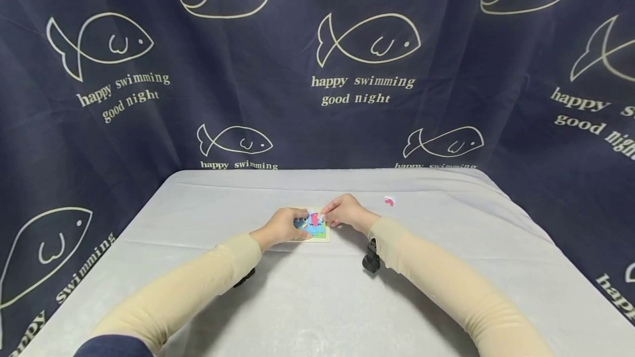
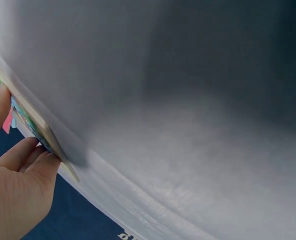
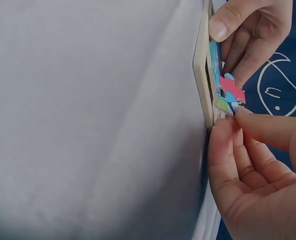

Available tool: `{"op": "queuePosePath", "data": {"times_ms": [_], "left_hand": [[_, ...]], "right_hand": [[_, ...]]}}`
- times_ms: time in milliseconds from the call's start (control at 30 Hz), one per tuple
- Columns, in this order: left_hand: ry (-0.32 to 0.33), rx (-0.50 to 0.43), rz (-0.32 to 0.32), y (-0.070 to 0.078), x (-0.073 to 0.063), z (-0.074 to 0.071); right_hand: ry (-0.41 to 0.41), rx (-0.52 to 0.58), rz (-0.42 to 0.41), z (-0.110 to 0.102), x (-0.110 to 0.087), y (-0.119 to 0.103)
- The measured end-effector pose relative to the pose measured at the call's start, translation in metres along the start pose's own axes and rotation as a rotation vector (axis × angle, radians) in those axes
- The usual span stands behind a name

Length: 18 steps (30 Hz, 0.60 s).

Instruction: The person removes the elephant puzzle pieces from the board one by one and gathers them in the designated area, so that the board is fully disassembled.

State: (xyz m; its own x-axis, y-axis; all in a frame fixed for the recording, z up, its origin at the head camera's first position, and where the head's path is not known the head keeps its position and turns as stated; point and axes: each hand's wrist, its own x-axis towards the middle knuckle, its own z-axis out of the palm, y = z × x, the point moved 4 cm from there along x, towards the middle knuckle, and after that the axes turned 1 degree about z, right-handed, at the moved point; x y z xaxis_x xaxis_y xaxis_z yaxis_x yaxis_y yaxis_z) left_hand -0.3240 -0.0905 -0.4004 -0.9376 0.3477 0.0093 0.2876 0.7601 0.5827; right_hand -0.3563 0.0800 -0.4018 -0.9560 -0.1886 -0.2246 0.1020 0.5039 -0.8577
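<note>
A small jigsaw puzzle board (image 1: 317, 236) with a pale frame and a blue, green and pink picture lies on the cloth. My left hand (image 1: 280, 227) grips its left part, thumb towards the near edge and fingers on the far side; the left wrist view shows this left hand (image 2: 18, 195) against the board's edge. From the right, my right hand (image 1: 349, 214) reaches to the board's right side. Its thumb and fingertips pinch a pink, blue and green puzzle piece (image 3: 230, 90), which sticks up tilted above the board. The fingers hide part of the picture.
Another puzzle piece (image 1: 390, 201), pink and white, lies on the grey-white cloth (image 1: 317, 302) beyond my right hand. A dark blue curtain (image 1: 297, 142) with fish drawings hangs behind the table's far edge. A black camera mount (image 1: 371, 260) sits under the right wrist.
</note>
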Motion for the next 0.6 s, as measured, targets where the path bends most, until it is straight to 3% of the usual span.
{"op": "queuePosePath", "data": {"times_ms": [233,600], "left_hand": [[-0.007,0.013,0.013,-0.0005,0.0001,0.0008],[-0.008,0.022,0.007,-0.0019,0.0015,0.0004]], "right_hand": [[-0.009,0.027,-0.011,0.0000,-0.0011,-0.0025],[-0.027,0.209,-0.016,-0.0045,0.0001,-0.0075]]}}
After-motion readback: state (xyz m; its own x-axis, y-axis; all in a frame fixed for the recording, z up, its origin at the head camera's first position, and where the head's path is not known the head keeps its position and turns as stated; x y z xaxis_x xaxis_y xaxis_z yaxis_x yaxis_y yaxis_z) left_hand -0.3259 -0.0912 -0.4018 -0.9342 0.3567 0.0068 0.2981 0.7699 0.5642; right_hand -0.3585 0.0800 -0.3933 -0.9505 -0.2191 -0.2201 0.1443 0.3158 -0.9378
